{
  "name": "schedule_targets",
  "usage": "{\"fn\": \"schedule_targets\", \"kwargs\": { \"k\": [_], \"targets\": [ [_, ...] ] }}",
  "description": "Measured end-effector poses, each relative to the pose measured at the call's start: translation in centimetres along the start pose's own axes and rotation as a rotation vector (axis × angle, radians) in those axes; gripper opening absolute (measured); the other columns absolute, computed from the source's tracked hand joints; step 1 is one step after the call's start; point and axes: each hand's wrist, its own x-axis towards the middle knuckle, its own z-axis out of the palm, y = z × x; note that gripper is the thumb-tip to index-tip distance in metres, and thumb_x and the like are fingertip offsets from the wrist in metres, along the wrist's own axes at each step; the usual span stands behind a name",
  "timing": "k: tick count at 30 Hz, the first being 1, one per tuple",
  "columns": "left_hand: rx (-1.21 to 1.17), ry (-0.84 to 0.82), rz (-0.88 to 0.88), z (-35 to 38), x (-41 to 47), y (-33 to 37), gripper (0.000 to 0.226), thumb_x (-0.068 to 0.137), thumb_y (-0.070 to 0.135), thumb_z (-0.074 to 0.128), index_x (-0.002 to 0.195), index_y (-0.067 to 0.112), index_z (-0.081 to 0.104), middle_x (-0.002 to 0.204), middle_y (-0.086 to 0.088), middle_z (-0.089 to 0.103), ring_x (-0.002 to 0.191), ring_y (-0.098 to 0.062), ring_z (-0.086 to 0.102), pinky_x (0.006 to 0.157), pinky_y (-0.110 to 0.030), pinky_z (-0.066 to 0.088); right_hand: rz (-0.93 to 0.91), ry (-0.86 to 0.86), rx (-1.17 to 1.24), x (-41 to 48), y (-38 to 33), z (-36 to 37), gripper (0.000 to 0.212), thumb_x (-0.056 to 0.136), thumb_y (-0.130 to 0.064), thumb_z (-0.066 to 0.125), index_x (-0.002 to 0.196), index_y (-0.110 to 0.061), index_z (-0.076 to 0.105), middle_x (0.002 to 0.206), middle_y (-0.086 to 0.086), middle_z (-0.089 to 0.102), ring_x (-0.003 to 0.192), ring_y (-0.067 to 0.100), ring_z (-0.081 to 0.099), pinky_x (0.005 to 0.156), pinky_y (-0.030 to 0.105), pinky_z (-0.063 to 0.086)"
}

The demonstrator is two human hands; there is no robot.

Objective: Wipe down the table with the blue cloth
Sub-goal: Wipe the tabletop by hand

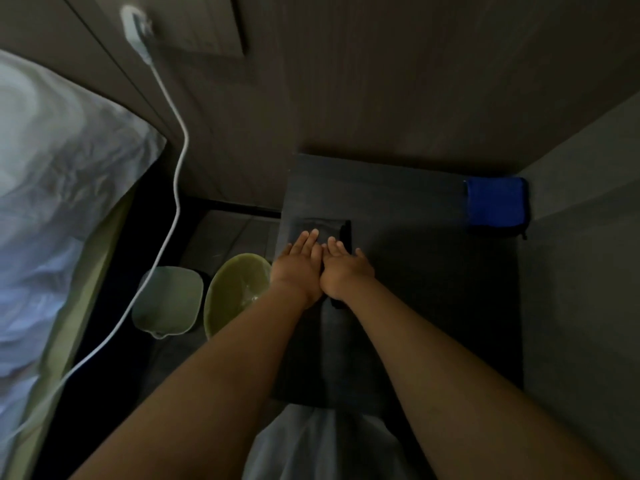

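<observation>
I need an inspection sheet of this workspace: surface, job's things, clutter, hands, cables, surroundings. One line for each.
Surface: dark table, dimly lit, set in a wall corner.
Job's things: blue cloth folded at the far right corner, untouched.
Clutter: dark flat item under the fingers near the left edge; what it is, cannot tell.
Hands: left hand and right hand side by side, open, palms down.
Cables: white cable hanging from a wall plug to the floor.
Surroundings: bed at left; pale bin and green basin on the floor.
</observation>
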Motion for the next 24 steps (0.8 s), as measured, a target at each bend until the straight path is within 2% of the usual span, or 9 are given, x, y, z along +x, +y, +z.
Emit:
{"fn": "schedule_targets", "kwargs": {
  "k": [9,18,24],
  "targets": [
    [-0.058,0.01,-0.03,0.5,-0.7,-3.8,0.073,0.097,0.037,0.04,0.153,0.015,-0.002,0.16,-0.003,-0.016,0.147,-0.017,-0.011,0.121,-0.037,0.005,-0.025,0.004,0.015,0.7,-3.7,-0.3,0.066,0.101,-0.027,0.035,0.154,-0.017,-0.003,0.161,0.002,-0.011,0.149,0.018,-0.007,0.121,0.045,-0.001],
    [-0.054,-0.007,-0.013,0.8,-0.2,-4.0,0.075,0.097,0.036,0.042,0.153,0.013,-0.002,0.159,-0.006,-0.016,0.147,-0.019,-0.011,0.12,-0.036,0.003,-0.018,0.017,-0.037,0.9,-3.8,-0.2,0.068,0.101,-0.028,0.037,0.155,-0.018,-0.002,0.162,0.003,-0.009,0.149,0.02,-0.005,0.12,0.047,0.0],
    [-0.07,-0.023,-0.002,0.9,-0.8,-3.6,0.075,0.097,0.039,0.039,0.153,0.012,-0.001,0.16,-0.007,-0.014,0.148,-0.02,-0.009,0.119,-0.035,0.004,-0.055,0.008,-0.089,0.4,-3.3,0.0,0.063,0.102,-0.027,0.032,0.155,-0.017,-0.001,0.162,0.003,-0.009,0.149,0.02,-0.003,0.12,0.048,0.001]
  ]
}}
